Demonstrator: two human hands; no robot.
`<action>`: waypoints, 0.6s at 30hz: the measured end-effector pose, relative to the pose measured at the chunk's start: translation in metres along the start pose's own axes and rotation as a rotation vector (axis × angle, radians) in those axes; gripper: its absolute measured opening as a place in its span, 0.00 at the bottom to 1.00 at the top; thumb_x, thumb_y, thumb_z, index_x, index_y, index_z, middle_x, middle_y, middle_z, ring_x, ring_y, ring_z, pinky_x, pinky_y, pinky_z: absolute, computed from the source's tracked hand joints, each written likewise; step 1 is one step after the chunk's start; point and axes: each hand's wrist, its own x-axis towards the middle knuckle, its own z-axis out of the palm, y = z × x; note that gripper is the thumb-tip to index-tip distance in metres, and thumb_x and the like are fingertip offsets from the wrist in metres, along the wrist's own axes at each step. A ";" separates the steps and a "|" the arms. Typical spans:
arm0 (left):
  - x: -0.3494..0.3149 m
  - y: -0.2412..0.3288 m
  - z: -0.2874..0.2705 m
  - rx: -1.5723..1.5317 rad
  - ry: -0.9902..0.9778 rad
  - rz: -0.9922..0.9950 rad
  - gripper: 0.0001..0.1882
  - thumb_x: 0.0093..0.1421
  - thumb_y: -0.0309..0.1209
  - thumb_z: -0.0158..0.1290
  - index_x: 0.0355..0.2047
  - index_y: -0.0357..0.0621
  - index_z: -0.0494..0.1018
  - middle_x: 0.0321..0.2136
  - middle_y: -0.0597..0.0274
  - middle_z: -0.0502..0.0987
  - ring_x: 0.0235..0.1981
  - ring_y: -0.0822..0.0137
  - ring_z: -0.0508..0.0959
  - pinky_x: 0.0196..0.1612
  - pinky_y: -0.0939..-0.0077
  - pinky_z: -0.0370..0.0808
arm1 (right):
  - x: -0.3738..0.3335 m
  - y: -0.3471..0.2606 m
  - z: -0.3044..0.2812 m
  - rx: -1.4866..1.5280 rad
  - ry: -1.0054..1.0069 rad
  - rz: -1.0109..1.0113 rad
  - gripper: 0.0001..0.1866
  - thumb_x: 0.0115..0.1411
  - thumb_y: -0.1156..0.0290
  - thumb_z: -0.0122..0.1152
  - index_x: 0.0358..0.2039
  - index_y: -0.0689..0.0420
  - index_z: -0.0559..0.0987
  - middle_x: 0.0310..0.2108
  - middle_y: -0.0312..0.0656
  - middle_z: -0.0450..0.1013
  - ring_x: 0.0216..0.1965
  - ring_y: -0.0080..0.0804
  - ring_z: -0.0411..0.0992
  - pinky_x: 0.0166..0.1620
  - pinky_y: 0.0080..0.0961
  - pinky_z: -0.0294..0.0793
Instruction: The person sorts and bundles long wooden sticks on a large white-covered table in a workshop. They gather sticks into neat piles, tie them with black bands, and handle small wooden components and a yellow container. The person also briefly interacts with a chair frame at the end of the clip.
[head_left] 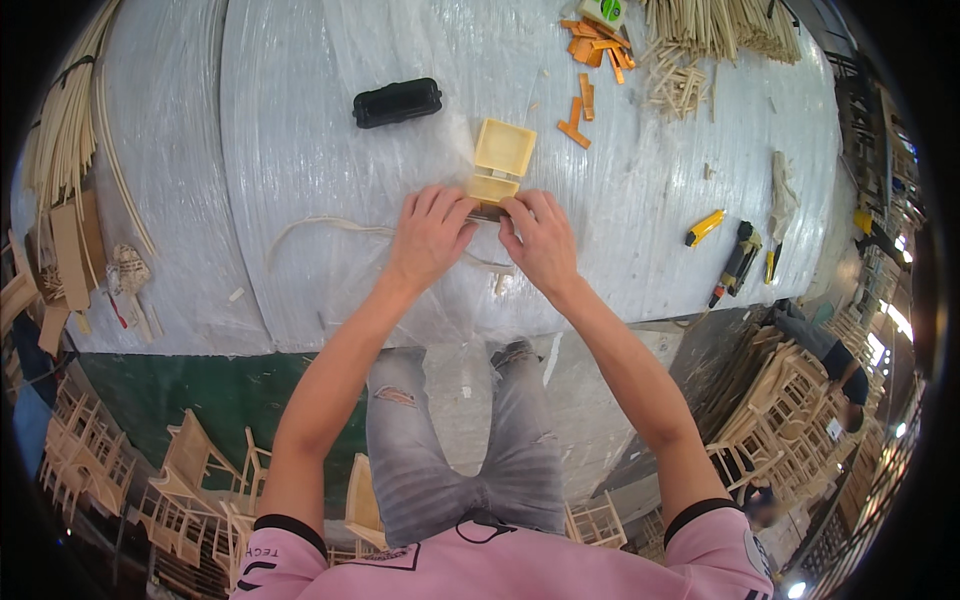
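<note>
A small pale-yellow box [505, 147] lies on the plastic-covered table in front of me, its square lid-like panel tipped back on the far side. My left hand [433, 232] grips the near left corner, fingers bent and thumb tucked in. At the near right corner, my right hand [541, 236] holds it in a similar pinch. Between my fingertips a narrow dark-brown strip [488, 211] shows at the box's near edge; my fingers hide part of it. A whitish strap [335, 222] curves across the table by my left hand and passes beneath my wrists.
Beyond the box lies a black case [397, 103]. Orange-brown strips [598, 48] and bundled thin sticks [720, 28] sit at the far right. A yellow cutter [705, 228] and a dark power tool [737, 264] rest rightward. Long canes [62, 130] line the left edge. Wooden chair frames [200, 470] stand below.
</note>
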 end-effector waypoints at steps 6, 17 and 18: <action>-0.009 0.000 0.006 -0.004 0.064 -0.070 0.26 0.51 0.29 0.69 0.51 0.47 0.75 0.50 0.63 0.77 0.55 0.57 0.74 0.55 0.57 0.68 | 0.002 0.000 0.008 -0.104 -0.030 -0.070 0.16 0.54 0.73 0.70 0.44 0.52 0.81 0.41 0.34 0.73 0.45 0.36 0.73 0.42 0.36 0.72; -0.001 0.007 0.006 -0.152 0.131 -0.249 0.24 0.57 0.29 0.65 0.54 0.46 0.75 0.42 0.66 0.81 0.50 0.58 0.75 0.53 0.59 0.67 | 0.000 -0.009 0.010 -0.121 0.001 -0.042 0.20 0.55 0.70 0.71 0.50 0.52 0.82 0.49 0.36 0.75 0.51 0.38 0.73 0.51 0.36 0.70; 0.000 0.007 0.007 -0.149 0.138 -0.265 0.23 0.58 0.30 0.65 0.54 0.46 0.75 0.41 0.67 0.82 0.49 0.59 0.76 0.53 0.59 0.67 | 0.000 -0.012 0.006 -0.100 0.031 -0.027 0.21 0.56 0.70 0.71 0.51 0.52 0.82 0.52 0.37 0.75 0.52 0.39 0.73 0.52 0.36 0.70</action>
